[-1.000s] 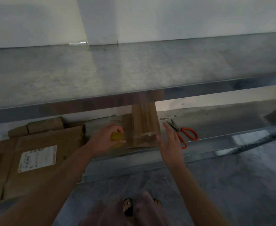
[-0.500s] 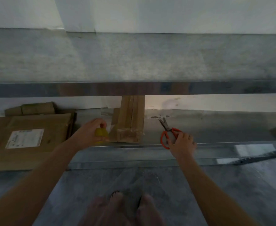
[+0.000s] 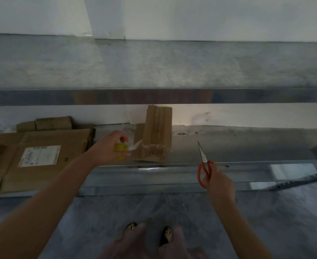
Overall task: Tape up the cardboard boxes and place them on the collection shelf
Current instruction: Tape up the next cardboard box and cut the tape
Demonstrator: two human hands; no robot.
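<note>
left hand [image 3: 108, 149]: one, fingers curled round the tape roll, just left of the cardboard box.
tape roll [image 3: 120, 147]: one, yellow, mostly covered by the fingers.
tape strip [image 3: 136, 144]: one clear strip, running from the roll to the near end of the box; faint and hard to follow.
right hand [image 3: 220, 183]: one, gripping the scissors by the handles, in front of the lower shelf's rim and well right of the box.
scissors [image 3: 203, 161]: one pair, red handles, blades together and pointing up and away.
cardboard box [image 3: 156, 131]: one, on the lower shelf, its near end wrinkled with tape; its far top is cut off by the upper shelf's edge.
flattened cardboard [image 3: 73, 144]: a stack at the left; the sheet count cannot be told; one white label [image 3: 39, 156], print unreadable.
small boxes [image 3: 45, 123]: two, behind the stack.
shelves: two metal levels, upper shelf [image 3: 154, 62] and lower shelf [image 3: 247, 146].
feet [image 3: 168, 233]: two, in sandals, blurred.
</note>
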